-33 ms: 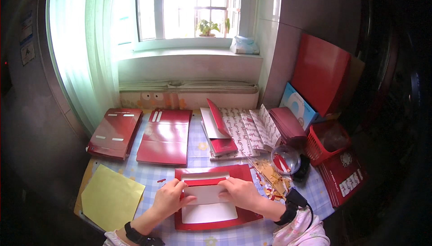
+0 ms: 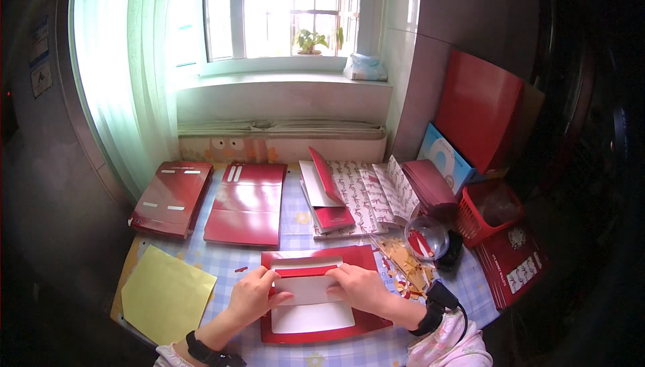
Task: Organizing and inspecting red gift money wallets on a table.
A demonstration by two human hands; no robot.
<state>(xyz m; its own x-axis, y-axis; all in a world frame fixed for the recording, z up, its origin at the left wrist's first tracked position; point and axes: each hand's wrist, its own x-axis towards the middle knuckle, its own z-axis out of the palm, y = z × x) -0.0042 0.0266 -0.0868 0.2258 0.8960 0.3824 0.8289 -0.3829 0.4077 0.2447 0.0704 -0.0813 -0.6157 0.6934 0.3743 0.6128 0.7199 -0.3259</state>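
A red cardboard sheet [image 2: 316, 335] with a white rectangular area lies flat on the table in front of me. Over it, a white card piece [image 2: 304, 292] with a red strip along its far edge is pinched at both ends. My left hand [image 2: 256, 293] closes on its left end, thumb pointing inward on the near side. At the right end my right hand [image 2: 361, 289] grips it the same way, fingers over the red strip. Whether this piece is joined to the sheet beneath cannot be made out.
Stacked red cards [image 2: 172, 199] and a red panel stack [image 2: 245, 206] stand at the back left. Yellow paper [image 2: 168, 293] lies left. Patterned folded cards [image 2: 356, 206] are behind; paper scraps [image 2: 406, 266], a clear round container [image 2: 435, 236] and a red basket [image 2: 474, 222] are right.
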